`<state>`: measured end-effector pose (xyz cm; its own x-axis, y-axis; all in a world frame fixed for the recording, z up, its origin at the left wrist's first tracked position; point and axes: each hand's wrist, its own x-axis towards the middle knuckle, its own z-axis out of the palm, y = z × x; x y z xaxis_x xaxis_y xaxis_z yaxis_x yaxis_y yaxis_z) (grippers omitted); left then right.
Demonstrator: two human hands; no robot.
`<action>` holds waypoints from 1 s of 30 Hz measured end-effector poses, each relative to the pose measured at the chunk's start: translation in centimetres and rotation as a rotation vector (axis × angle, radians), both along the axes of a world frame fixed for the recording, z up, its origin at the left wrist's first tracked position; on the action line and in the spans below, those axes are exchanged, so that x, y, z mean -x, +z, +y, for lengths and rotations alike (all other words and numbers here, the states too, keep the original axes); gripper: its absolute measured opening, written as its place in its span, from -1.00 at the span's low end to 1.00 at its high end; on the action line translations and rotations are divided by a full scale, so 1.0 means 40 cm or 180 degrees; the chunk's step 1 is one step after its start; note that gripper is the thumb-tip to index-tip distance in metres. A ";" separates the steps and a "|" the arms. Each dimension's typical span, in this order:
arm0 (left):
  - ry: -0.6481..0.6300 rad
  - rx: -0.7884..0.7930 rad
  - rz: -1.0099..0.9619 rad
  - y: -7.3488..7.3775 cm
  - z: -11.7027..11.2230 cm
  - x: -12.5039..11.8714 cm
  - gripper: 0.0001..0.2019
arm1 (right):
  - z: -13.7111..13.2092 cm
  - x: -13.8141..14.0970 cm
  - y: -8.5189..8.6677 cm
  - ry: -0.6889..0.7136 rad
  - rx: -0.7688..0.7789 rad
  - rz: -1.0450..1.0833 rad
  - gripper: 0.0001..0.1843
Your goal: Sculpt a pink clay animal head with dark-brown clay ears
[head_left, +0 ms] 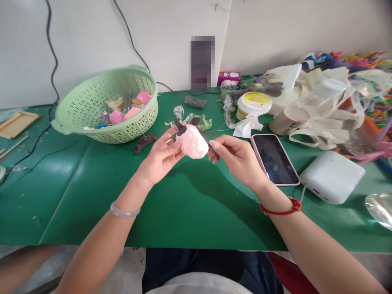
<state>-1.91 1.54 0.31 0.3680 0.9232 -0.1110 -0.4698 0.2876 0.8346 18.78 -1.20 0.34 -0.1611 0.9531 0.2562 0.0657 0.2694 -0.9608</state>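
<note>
A pale pink and white clay figure (194,143) with dark ear-like pieces on top is raised above the green table. My left hand (163,158) is closed around its left side, thumb in front. On the figure's other side, my right hand (237,158) pinches a small dark piece of clay (210,148) close to the pink surface; whether it touches cannot be made out. A dark grey lump of clay (144,143) lies on the table left of the figure. Crumpled clear wrap (179,112) and a dark packet (195,101) are behind it.
A green basket (122,131) with colourful clay packets stands at the back left. To the right are a white tub (254,107), a phone (275,159), a white box with a cable (333,176) and a cluttered heap of plastic bags (321,118). A wooden frame (20,123) lies far left.
</note>
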 end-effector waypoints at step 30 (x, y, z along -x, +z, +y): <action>0.0110 0.0000 -0.0111 0.005 0.007 0.009 -0.61 | -0.005 -0.050 0.004 -0.0505 -0.2209 -0.2075 -0.85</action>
